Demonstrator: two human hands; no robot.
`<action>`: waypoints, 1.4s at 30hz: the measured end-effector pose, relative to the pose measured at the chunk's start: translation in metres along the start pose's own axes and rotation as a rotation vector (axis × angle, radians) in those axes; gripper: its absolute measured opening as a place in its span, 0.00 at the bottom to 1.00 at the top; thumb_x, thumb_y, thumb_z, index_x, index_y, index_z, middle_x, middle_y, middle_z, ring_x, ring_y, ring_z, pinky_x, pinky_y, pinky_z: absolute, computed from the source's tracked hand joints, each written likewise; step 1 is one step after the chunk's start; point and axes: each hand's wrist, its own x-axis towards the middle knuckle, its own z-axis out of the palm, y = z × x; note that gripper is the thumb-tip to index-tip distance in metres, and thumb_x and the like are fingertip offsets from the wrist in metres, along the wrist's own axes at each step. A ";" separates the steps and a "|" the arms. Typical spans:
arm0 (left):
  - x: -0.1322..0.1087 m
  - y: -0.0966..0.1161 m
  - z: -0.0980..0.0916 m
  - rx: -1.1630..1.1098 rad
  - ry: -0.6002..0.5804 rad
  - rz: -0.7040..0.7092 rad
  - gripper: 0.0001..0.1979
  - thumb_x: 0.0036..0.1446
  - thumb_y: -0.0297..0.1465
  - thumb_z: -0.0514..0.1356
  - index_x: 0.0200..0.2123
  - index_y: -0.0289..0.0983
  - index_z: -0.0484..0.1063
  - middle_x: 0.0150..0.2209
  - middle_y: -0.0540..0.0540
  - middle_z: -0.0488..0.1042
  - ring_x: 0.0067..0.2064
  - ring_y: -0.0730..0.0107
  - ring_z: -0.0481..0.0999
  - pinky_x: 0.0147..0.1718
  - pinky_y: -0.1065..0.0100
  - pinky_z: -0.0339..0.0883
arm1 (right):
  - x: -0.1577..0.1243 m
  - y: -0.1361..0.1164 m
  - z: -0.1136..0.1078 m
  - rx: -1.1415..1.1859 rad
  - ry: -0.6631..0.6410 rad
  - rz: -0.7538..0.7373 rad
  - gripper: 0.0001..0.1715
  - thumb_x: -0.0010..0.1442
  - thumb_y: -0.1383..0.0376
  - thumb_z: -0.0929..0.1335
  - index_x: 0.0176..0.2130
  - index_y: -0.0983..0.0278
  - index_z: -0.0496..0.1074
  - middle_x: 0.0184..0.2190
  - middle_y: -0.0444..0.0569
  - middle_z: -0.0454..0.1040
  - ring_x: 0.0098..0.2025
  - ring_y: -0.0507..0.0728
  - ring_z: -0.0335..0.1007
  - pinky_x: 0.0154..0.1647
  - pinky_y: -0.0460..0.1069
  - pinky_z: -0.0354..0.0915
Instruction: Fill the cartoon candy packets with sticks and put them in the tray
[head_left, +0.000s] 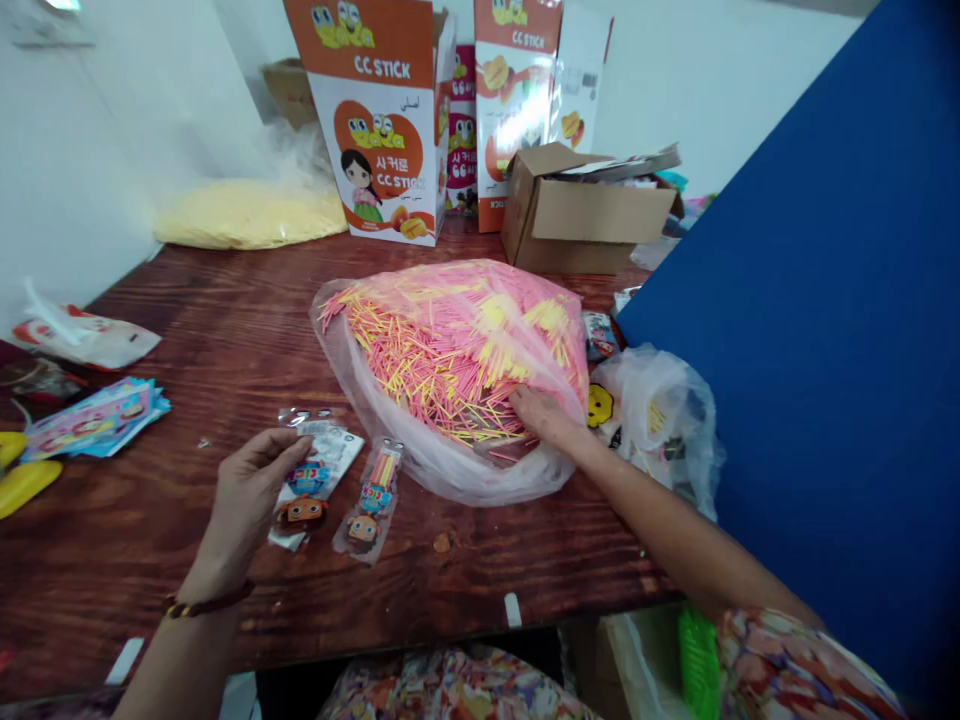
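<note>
Pinching the upper part of a pouch [304, 510] between thumb and fingers, the left hand [251, 490] is near the table's front edge. White packaging [339, 450] lies under and beside that pouch. The right hand [544, 415] reaches into the mouth of a clear bag [480, 487], its fingertips among pink and yellow sticks [420, 370]; whether it grips any, I cannot tell. Between the hands, a second pouch [375, 497] lies flat, with sticks showing in its upper part.

Farther left on the table [450, 590] are blue packets [97, 420], yellow handles [30, 485] and a white pack [90, 337]. To the right of the big bag sits a smaller bag [697, 425], next to a blue panel [817, 360]. Behind stand printed boxes [382, 140], an open carton [600, 215] and a pale yellow bundle [247, 215].
</note>
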 end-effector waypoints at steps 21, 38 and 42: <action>-0.030 0.019 0.033 -0.076 -0.156 -0.044 0.19 0.35 0.42 0.76 0.26 0.36 0.77 0.25 0.52 0.75 0.28 0.74 0.72 0.27 0.75 0.67 | 0.011 0.001 0.014 1.142 0.361 0.178 0.15 0.53 0.52 0.65 0.26 0.60 0.63 0.22 0.42 0.70 0.26 0.54 0.65 0.32 0.49 0.63; -0.038 0.009 0.057 -0.190 -0.261 -0.132 0.19 0.39 0.39 0.75 0.32 0.36 0.75 0.29 0.50 0.78 0.29 0.70 0.77 0.30 0.71 0.72 | -0.004 -0.054 0.041 1.340 0.485 0.186 0.10 0.56 0.56 0.66 0.33 0.59 0.64 0.32 0.43 0.70 0.37 0.57 0.65 0.41 0.51 0.62; -0.039 0.010 0.062 -0.153 -0.301 -0.094 0.16 0.44 0.39 0.73 0.31 0.36 0.75 0.28 0.50 0.77 0.30 0.72 0.75 0.30 0.73 0.71 | -0.006 -0.057 0.046 1.277 0.462 0.212 0.12 0.58 0.54 0.65 0.34 0.60 0.66 0.32 0.43 0.70 0.37 0.56 0.65 0.42 0.51 0.61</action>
